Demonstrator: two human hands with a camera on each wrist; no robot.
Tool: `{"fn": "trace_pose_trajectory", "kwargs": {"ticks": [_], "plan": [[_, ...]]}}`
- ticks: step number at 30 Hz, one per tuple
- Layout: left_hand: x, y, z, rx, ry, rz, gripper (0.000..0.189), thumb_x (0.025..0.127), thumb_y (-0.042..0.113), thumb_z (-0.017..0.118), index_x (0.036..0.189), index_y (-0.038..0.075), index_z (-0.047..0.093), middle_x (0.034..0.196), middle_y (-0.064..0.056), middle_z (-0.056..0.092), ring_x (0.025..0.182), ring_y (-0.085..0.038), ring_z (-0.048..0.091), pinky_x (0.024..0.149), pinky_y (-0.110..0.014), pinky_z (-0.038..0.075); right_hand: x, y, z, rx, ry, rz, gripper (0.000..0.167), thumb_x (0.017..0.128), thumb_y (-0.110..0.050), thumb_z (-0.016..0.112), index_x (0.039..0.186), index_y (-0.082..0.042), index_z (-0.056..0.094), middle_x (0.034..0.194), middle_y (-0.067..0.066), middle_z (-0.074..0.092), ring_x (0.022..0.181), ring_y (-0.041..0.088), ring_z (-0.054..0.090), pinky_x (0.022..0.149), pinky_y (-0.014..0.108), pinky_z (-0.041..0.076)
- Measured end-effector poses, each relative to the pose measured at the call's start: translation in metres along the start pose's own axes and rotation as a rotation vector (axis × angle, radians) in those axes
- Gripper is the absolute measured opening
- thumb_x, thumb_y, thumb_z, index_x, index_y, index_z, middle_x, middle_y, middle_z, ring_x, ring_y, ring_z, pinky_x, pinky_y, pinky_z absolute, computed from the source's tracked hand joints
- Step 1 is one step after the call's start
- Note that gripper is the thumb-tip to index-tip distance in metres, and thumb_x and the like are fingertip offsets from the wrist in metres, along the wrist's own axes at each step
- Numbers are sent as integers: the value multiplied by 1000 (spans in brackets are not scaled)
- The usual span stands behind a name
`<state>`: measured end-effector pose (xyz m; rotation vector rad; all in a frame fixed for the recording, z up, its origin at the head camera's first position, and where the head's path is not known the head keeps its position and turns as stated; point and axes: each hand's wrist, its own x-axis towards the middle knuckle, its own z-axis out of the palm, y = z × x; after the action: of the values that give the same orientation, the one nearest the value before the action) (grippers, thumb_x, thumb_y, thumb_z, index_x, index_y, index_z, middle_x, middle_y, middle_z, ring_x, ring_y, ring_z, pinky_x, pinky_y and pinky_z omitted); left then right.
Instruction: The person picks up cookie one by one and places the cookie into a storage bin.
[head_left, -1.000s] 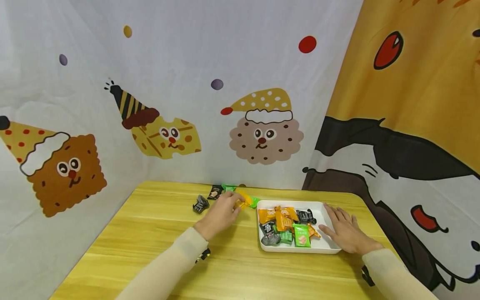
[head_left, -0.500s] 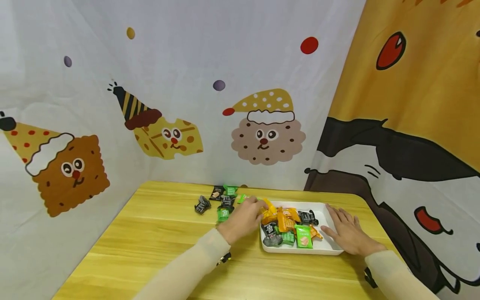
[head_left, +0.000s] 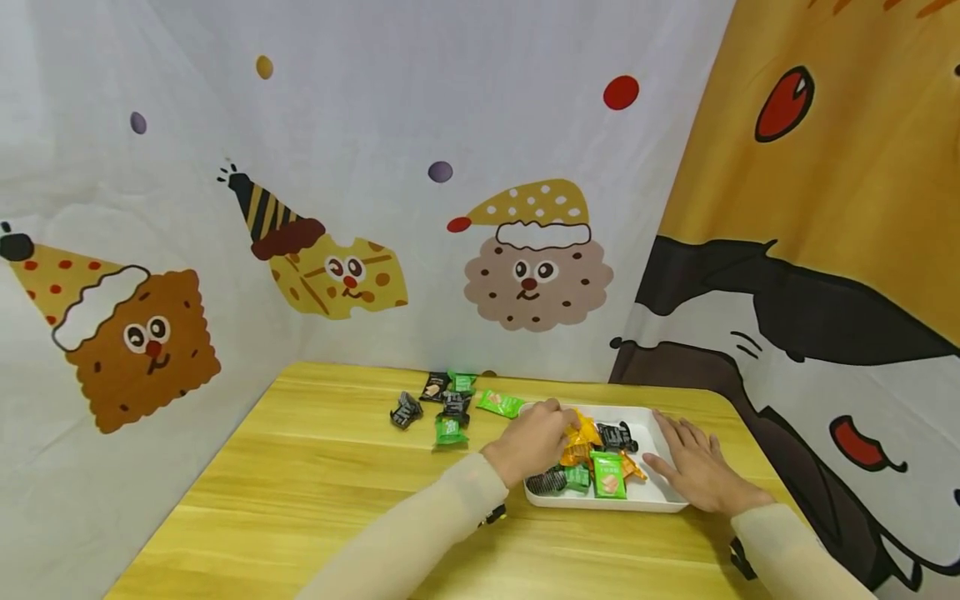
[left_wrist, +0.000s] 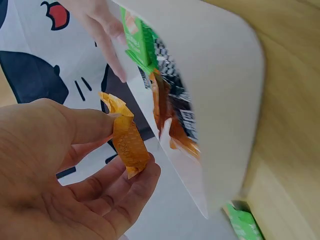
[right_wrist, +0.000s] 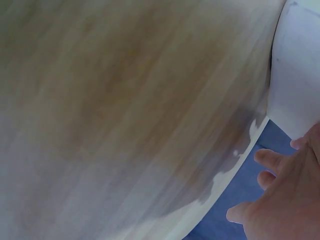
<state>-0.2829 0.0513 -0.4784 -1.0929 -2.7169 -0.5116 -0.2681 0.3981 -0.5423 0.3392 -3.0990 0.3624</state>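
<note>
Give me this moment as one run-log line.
left hand: pinches orange packet over white tray | right hand: at tray's right end | tray: mixed packets | table: black packets, green packets left of tray

Head forward-down; wrist views close; tray (head_left: 647, 492) shared.

Left hand (head_left: 528, 442) pinching, right hand (head_left: 699, 468) outstretched (thumb (head_left: 658, 464) apart)
</note>
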Motion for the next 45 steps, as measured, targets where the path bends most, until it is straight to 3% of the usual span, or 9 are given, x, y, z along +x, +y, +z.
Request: {"fn": "trace_pose_trajectory", "kwargs": {"ticks": [6,13,21,26,30,36,45], "plan": [[12,12,2,28,-35,-8,26,112,11,78,137,18,84,125,-2,84,102,-13,78,81,-16,63,0,-1,0,0,-12,8,94,120,-63,55,185,-6,18,179,46,34,165,73,27,124,100,17],[31,24,6,38,-56,0,27,112,7,77,135,17,86,126,1,86,109,-12,78,90,-13,63,-2,-1,-2,12,-16,15,95,119,-64,55,184,-4,22,179,46,35,164,73,27,124,101,16],[46,44,14,68,-130,-50,30,112,11,78,139,23,85,131,5,85,117,-7,78,100,-15,64,-2,2,-1,32,-13,18,89,122,-60,51,184,-4,23,180,44,33,166,72,25,124,100,15],[50,57,19,83,-177,-26,32,113,14,78,142,26,85,134,8,85,119,-4,78,101,-14,64,-3,2,0,50,-20,12,83,124,-57,47,184,-5,24,183,42,32,166,72,24,123,101,14],[52,66,21,71,-207,2,35,108,14,85,142,24,84,132,8,84,113,-1,76,94,-11,63,-3,2,-1,41,-9,-2,79,125,-54,44,184,-5,25,183,39,33,165,73,26,122,102,15],[54,77,26,82,-190,68,29,108,22,87,137,23,85,128,12,85,108,2,77,94,-9,61,-3,2,-5,45,-1,-15,77,126,-54,42,185,-6,25,183,38,35,165,73,27,121,102,16],[49,84,31,109,-158,129,33,111,30,84,144,26,83,130,13,85,110,3,76,94,-6,60,-5,0,-5,41,2,-30,75,127,-51,39,184,-5,25,181,39,37,164,73,28,121,103,16]]}}
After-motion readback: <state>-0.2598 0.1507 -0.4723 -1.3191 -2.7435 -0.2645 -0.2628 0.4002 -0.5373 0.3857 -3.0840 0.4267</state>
